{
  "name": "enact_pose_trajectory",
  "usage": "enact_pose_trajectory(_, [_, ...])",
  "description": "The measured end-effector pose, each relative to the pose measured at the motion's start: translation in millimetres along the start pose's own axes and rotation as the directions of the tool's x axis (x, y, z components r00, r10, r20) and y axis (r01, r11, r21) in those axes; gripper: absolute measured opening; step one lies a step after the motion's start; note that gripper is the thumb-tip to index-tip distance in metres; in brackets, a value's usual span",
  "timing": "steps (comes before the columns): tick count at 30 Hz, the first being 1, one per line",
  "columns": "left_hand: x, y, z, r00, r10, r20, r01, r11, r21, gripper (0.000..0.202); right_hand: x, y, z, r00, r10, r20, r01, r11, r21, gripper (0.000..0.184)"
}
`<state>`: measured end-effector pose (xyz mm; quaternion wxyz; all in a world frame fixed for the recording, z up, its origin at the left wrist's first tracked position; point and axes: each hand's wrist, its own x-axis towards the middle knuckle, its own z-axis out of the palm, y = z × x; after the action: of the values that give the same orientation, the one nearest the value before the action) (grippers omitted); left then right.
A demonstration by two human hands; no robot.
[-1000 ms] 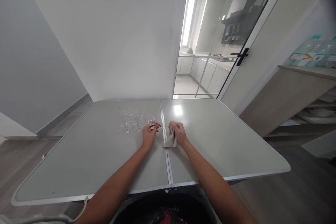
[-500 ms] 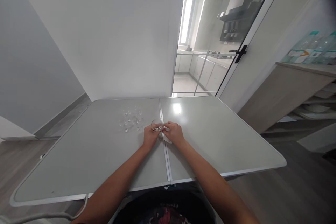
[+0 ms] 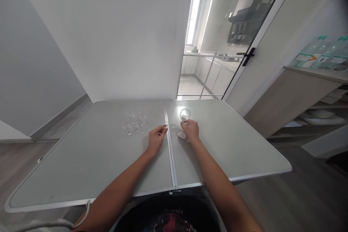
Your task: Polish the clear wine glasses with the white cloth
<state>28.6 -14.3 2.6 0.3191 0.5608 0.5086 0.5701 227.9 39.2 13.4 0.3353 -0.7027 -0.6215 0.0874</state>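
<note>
- Clock read from the wearer's seat, 12 straight ahead across the table (image 3: 236, 141).
- Right hand (image 3: 190, 129): just past 12, fingertips pinched on the lower part of a glass (image 3: 185, 113), bowl towards 11 from the knuckles. Base contact with tabletop: could not tell.
- Cloth (image 3: 181, 135) lay at 7 from that hand, seemingly tucked under the fingers.
- Left hand (image 3: 157, 136): just before 12, left of the seam (image 3: 171, 156), fingers loosely curled, nothing held.
- Glasses (image 3: 136, 122) clustered at 11; too transparent to count.
- Progress, judged: one piece across the seam, not yet released; the cluster remained unhandled.
</note>
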Motion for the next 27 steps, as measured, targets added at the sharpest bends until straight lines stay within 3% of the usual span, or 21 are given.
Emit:
enact_pose_trajectory(4, [0,-1,-1.7,0.999,-0.034,0.003,0.034,0.999,-0.025,0.036,21,19,-7,0.990,0.142,0.006,-0.142,0.990,-0.007,0.035])
enact_pose_trajectory(10, [-1,2,-2.1,0.999,-0.028,0.017,0.028,1.000,0.010,0.038,41,31,-4,0.977,0.213,0.033,-0.211,0.977,-0.040,0.034])
enact_pose_trajectory(21, [-2,1,-1.9,0.998,-0.043,0.036,0.042,0.999,0.026,0.041,50,28,7,0.965,0.255,0.065,-0.248,0.964,-0.101,0.028])
enact_pose_trajectory(27, [-3,0,-0.9,0.998,-0.026,0.049,0.023,0.997,0.071,0.036,45,23,-1,0.964,0.256,0.071,-0.242,0.957,-0.162,0.026])
